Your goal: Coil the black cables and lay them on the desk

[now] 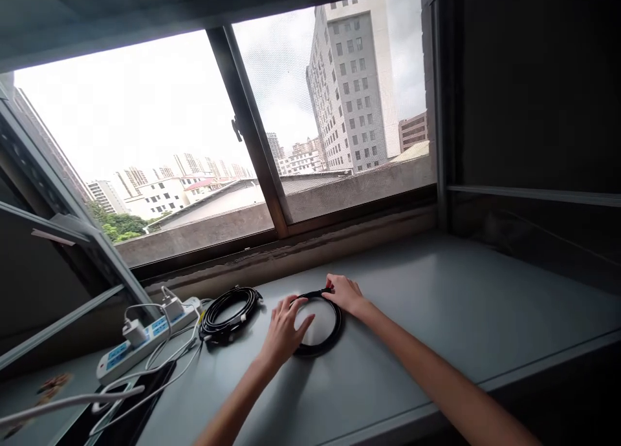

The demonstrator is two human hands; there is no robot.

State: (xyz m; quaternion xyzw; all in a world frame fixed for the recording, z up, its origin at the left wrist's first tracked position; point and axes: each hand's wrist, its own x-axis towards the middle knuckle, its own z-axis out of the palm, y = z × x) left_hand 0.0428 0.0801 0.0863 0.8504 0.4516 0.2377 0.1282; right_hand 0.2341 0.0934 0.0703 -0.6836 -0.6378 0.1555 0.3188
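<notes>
A coiled black cable (334, 335) lies as a ring on the grey tabletop (412, 323). At the ring's left side is my left hand (285, 329), its fingers apart and its thumb reaching over the middle of the ring; the fingertips touch or hover just over the upper left of the coil. My right hand (343, 294) pinches the cable at the upper right of the ring, thumb and fingers closed on it. To the left of my left hand rests a second, looser black cable coil (228, 323) with pale connector ends.
A white power strip (150, 336) with chargers (134, 331) plugged in stands at the left, white cords (169, 349) trailing over the table. A dark flat object (145, 394) lies beneath the cords. Behind the table is a window (277, 213); metal frame posts (441, 142) flank it.
</notes>
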